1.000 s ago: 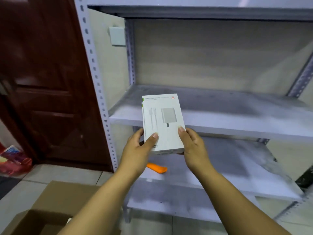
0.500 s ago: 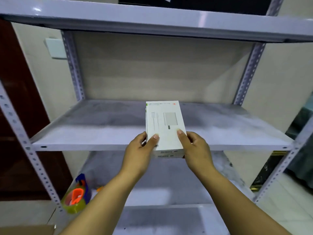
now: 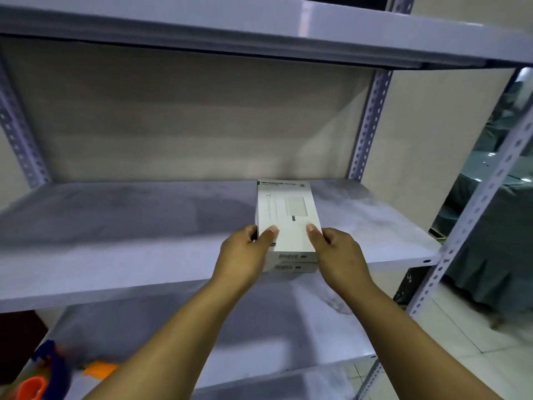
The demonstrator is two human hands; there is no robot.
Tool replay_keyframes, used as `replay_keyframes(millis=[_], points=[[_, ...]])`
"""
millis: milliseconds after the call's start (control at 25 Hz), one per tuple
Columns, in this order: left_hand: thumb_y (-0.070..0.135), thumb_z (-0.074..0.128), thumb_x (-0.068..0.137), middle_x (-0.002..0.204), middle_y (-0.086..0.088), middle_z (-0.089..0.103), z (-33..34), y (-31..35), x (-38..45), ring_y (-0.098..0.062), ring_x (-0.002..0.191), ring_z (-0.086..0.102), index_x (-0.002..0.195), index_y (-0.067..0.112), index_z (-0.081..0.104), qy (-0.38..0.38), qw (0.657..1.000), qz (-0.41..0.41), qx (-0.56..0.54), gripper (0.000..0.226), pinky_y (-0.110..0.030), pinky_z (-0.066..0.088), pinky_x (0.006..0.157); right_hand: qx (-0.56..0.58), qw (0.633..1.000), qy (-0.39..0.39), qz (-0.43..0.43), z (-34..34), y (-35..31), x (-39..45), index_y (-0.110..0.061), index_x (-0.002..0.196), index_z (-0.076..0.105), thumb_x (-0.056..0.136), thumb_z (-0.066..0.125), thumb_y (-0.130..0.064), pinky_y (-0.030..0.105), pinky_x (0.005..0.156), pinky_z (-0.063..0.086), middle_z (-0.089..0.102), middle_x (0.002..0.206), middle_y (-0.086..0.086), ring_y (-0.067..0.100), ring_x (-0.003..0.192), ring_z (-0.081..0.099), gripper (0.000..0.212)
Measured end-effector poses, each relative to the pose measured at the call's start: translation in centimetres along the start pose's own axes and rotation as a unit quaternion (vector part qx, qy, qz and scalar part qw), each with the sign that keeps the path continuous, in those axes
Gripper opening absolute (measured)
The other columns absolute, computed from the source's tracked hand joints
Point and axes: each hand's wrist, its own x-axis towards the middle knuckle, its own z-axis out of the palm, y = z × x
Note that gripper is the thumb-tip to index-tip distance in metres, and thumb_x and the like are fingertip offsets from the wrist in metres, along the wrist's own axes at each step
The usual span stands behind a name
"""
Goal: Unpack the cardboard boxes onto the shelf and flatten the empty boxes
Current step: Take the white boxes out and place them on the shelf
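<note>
Both hands pinch the white box [image 3: 288,223] over the middle shelf [image 3: 121,235]: left hand [image 3: 245,255] at its seven o'clock corner, right hand [image 3: 340,252] at five o'clock, thumbs on top.

Illumination is moderate and diffuse, with a cool cast. A vertical glare streak marks the front edge of the upper shelf [image 3: 302,21] — the light falls from above. Soft shadow sits beneath that shelf and across the left of the middle shelf [image 3: 115,241]. Wide-angle distortion bows the perforated uprights [image 3: 366,125] and shelf edges. Motion blur softens the whole frame — most strongly the orange and blue objects [image 3: 43,373] at bottom left and the print on the white box [image 3: 288,215].
</note>
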Motion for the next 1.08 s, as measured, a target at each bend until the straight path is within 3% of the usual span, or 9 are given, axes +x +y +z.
replay_keyframes(millis=[200,360,440,520,600,720,880,1080], points=[[0.046,0.052,0.093,0.088,-0.001,0.069,2.1,1.0,3.7,-0.018,0.078,0.062,0.089,0.016,0.067,-0.038,0.999,-0.017,-0.002,0.033,-0.031,0.045,0.063,0.021,0.998,-0.051,0.013,-1.1,1.7,3.0,-0.025,0.111,0.063,0.093,0.046,-0.056,0.022,0.066,0.044,0.067,0.103,-0.009,0.011,0.091,0.061,0.040],[0.048,0.054,0.091,0.093,-0.007,0.071,3.3,0.5,7.2,-0.026,0.088,0.066,0.092,0.013,0.070,-0.076,0.997,-0.028,-0.005,0.038,-0.042,0.051,0.084,0.059,0.993,-0.101,0.016,-1.4,2.8,5.0,-0.034,0.126,0.051,0.077,0.070,-0.055,0.028,0.084,0.053,0.062,0.115,-0.017,0.007,0.103,0.061,0.056],[0.044,0.056,0.092,0.092,-0.008,0.072,3.9,0.3,8.4,-0.027,0.087,0.067,0.092,0.010,0.070,-0.095,0.995,-0.034,-0.013,0.037,-0.042,0.052,0.085,0.020,0.993,-0.113,0.017,-1.7,3.0,5.8,-0.032,0.127,0.048,0.073,0.079,-0.039,0.022,0.080,0.053,0.061,0.116,-0.014,0.007,0.102,0.059,0.062],[0.040,0.058,0.092,0.090,-0.008,0.073,4.5,0.0,9.6,-0.026,0.082,0.068,0.091,0.011,0.070,-0.106,0.994,-0.025,-0.016,0.031,-0.041,0.053,0.080,-0.001,0.993,-0.112,0.029,-2.0,3.2,6.5,-0.028,0.122,0.050,0.075,0.080,-0.021,0.010,0.062,0.048,0.062,0.111,-0.010,0.004,0.095,0.058,0.057],[0.036,0.064,0.088,0.088,-0.005,0.074,5.0,-0.1,10.4,-0.024,0.081,0.069,0.091,0.014,0.070,-0.116,0.993,-0.003,-0.019,0.024,-0.043,0.056,0.080,-0.009,0.994,-0.102,0.048,-2.1,3.7,7.2,-0.025,0.115,0.052,0.075,0.078,-0.011,0.005,0.051,0.043,0.063,0.104,-0.007,0.001,0.088,0.058,0.050],[0.024,0.076,0.080,0.085,0.007,0.071,5.3,0.0,11.0,-0.015,0.082,0.068,0.083,0.025,0.065,-0.141,0.989,0.033,-0.021,0.011,-0.036,0.056,0.081,-0.063,0.994,-0.072,0.049,-2.1,4.5,8.1,-0.025,0.108,0.057,0.073,0.079,-0.013,0.008,0.052,0.040,0.066,0.098,-0.007,0.003,0.081,0.060,0.043],[0.010,0.084,0.067,0.092,0.013,0.068,5.6,0.0,11.8,-0.001,0.081,0.063,0.095,0.027,0.061,-0.171,0.982,0.075,0.030,0.040,-0.020,0.053,0.070,-0.080,0.995,-0.035,0.049,-2.4,5.5,9.7,-0.022,0.104,0.063,0.072,0.081,-0.014,0.011,0.056,0.041,0.068,0.092,-0.008,0.007,0.077,0.061,0.038],[0.011,0.083,0.066,0.103,0.008,0.068,7.9,0.2,14.5,-0.011,0.090,0.065,0.111,0.018,0.063,-0.138,0.983,0.068,0.102,0.049,-0.033,0.056,0.082,-0.043,0.997,-0.034,0.061,-3.2,7.2,12.2,-0.020,0.105,0.065,0.074,0.078,-0.007,0.011,0.053,0.044,0.068,0.090,-0.009,0.004,0.077,0.063,0.036]])
